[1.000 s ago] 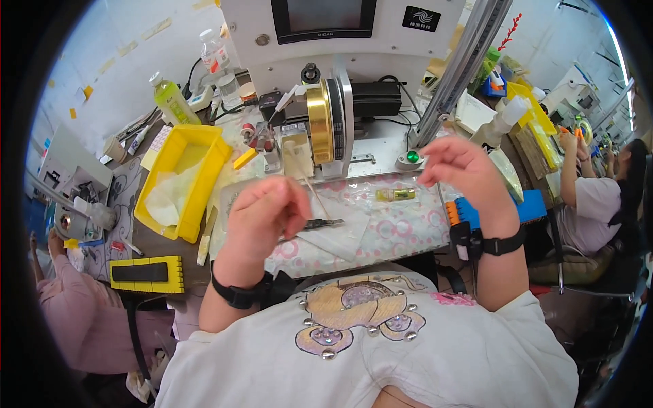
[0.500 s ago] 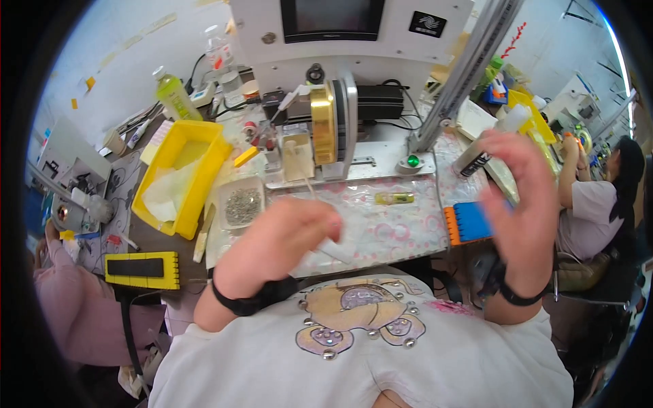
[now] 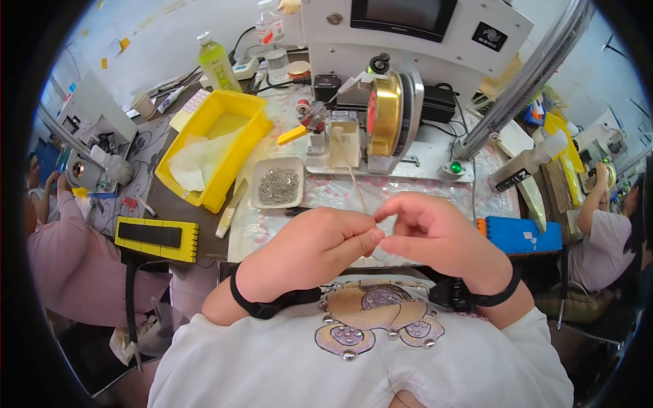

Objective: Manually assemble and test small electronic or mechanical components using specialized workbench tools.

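Observation:
My left hand (image 3: 313,246) is closed in a pinch in front of my chest, thumb pressed against the bent fingers. Whatever lies in that pinch is too small or hidden to make out. Facing it, my right hand (image 3: 442,238) has loosely curled fingers, with a gap between thumb and index finger, its tips close to the left thumb. Just beyond the fingertips, a thin stick (image 3: 355,180) slants down from the small pale tray (image 3: 343,144) on the machine. Left of the hands sits a square white dish (image 3: 279,198) of small metallic pieces.
A machine with a gold wheel (image 3: 385,115) and screen stands straight ahead. A yellow bin (image 3: 235,166) is at left, with a yellow block (image 3: 156,238) nearer. To the right are a blue block (image 3: 524,236) and a bottle (image 3: 530,163). Co-workers sit on both sides.
My right hand has come left from beside the bottle to meet my left hand, which is now pinched. The view has turned left, and the small yellow-green tube is hidden.

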Tool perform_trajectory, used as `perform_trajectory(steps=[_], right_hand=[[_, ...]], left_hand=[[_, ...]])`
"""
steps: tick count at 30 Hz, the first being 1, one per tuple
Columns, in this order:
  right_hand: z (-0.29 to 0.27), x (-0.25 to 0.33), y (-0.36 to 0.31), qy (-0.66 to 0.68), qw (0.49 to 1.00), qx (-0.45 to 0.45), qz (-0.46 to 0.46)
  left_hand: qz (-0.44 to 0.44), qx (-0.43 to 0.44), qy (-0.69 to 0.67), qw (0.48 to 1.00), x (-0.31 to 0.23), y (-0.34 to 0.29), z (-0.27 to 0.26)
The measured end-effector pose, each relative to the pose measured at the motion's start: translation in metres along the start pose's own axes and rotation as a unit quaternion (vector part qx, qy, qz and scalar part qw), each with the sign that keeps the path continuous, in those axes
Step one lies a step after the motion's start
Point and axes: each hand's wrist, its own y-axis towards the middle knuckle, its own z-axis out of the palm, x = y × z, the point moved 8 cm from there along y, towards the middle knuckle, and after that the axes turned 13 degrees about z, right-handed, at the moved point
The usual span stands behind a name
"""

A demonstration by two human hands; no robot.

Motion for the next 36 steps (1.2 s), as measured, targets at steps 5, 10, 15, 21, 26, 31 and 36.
perform_trajectory(steps=[5,10,15,21,26,31,36], right_hand=[[-0.039,-0.009,-0.007,-0.004,0.990,-0.139,-0.016],[-0.069,-0.019,-0.017,0.086,0.965,-0.243,-0.038],[-0.066,-0.032,-0.009,0.087,0.964,-0.247,-0.043],[-0.061,-0.034,-0.011,0.071,0.966,-0.244,-0.038],[-0.062,-0.037,-0.018,0.047,0.962,-0.267,-0.034],[-0.064,-0.045,-0.017,0.079,0.967,-0.243,-0.017],[-0.066,-0.041,-0.015,0.057,0.966,-0.251,-0.029]], left_hand=[[-0.030,-0.053,-0.056,0.997,0.034,-0.018,-0.021],[-0.125,-0.294,0.001,0.948,0.090,-0.075,-0.110],[-0.074,-0.216,0.387,0.893,0.100,-0.066,-0.108],[-0.018,-0.162,0.480,0.862,0.102,-0.046,-0.097],[-0.035,-0.086,0.525,0.846,0.111,-0.035,-0.091],[-0.024,-0.058,0.547,0.834,0.114,-0.027,-0.089],[-0.019,-0.074,0.510,0.857,0.121,-0.026,-0.095]])
